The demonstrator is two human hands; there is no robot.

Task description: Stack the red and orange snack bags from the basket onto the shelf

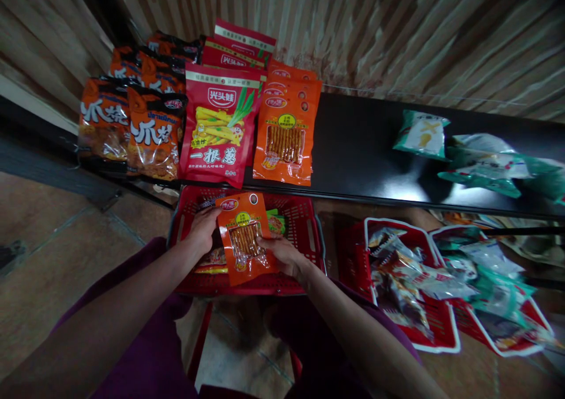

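Between my two hands is an orange snack packet [245,239] with a clear window showing brown sticks. My left hand [205,228] grips its upper left edge. On its lower right side, my right hand [282,254] has the thumb over the front and the fingers behind. The packet is tilted slightly and sits above a red basket [304,210]. Inside that basket, partly hidden by the packet, are a green packet [276,222] and other colourful packets. Straight ahead on the black shelf stands a stack of matching orange packets [285,134].
Red snack bags [218,128] and black-and-orange snack bags [154,134] stand left on the black shelf [353,146]. Green-and-white bags [424,134] lie on its right part. Two white-rimmed red baskets full of packets, one nearer [441,328], one farther [481,331], stand at lower right.
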